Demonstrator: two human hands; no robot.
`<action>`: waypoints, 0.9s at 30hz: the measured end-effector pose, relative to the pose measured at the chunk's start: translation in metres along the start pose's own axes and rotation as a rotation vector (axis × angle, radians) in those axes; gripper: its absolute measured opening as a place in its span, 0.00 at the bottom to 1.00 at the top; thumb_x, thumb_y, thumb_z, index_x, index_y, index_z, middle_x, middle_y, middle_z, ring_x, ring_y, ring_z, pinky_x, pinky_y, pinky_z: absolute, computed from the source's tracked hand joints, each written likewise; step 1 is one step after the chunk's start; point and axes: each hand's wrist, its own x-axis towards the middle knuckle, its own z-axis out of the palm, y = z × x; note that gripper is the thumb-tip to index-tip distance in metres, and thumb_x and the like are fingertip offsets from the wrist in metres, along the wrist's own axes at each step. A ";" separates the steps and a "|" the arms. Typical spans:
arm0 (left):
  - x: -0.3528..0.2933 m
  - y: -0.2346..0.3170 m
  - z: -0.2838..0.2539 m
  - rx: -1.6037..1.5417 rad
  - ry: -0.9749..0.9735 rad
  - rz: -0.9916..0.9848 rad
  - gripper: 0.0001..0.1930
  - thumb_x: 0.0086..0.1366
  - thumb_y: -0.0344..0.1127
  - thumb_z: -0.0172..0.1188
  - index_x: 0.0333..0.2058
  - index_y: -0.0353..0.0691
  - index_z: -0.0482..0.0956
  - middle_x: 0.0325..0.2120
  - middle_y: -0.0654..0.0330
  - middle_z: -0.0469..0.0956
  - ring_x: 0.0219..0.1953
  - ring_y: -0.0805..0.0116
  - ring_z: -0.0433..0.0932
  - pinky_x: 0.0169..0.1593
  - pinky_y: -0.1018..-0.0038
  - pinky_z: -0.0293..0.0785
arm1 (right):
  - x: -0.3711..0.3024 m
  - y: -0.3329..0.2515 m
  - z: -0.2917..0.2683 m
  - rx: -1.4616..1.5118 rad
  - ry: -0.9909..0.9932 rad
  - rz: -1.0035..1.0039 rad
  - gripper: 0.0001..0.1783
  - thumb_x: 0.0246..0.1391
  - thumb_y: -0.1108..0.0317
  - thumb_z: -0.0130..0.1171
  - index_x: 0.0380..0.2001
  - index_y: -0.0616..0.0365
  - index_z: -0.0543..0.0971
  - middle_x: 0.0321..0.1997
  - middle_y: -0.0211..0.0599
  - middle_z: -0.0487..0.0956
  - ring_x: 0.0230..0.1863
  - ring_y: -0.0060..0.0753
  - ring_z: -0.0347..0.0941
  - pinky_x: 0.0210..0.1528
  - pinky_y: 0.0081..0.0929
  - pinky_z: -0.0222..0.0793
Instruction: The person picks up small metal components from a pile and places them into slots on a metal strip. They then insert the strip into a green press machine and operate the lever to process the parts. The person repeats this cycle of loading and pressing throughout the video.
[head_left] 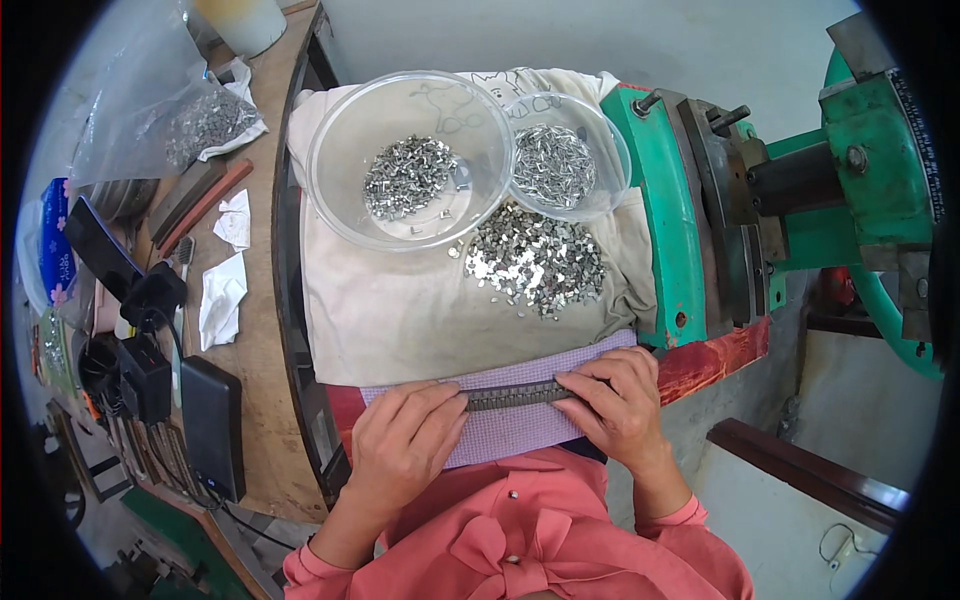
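A dark, slotted metal strip [513, 395] stretches between my two hands over a purple cloth [510, 437]. My left hand [405, 435] pinches its left end, and my right hand [618, 400] pinches the right end between thumb and fingers. Just beyond, a pale cloth [390, 320] bears a loose pile of small shiny metal pieces [540, 262]. Behind that pile stands a large clear round tub [330, 180] with small metal bits [408, 178] in it. A smaller clear tub [612, 150] beside it contains thin metal pins [553, 165].
On the right, a green machine vise [672, 230] borders the cloth, with a green machine part [880, 150] beyond. At left, a wooden table [262, 400] carries a black box [212, 427], crumpled white paper [222, 300], a brush [182, 255] and a plastic bag [150, 100].
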 end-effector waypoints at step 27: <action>0.028 -0.011 -0.019 0.037 -0.182 0.087 0.18 0.45 0.30 0.73 0.37 0.40 0.80 0.38 0.62 0.80 0.37 0.61 0.79 0.38 0.66 0.73 | 0.009 0.003 0.004 0.004 0.132 -0.066 0.19 0.38 0.67 0.77 0.39 0.49 0.86 0.39 0.24 0.79 0.42 0.35 0.73 0.51 0.40 0.66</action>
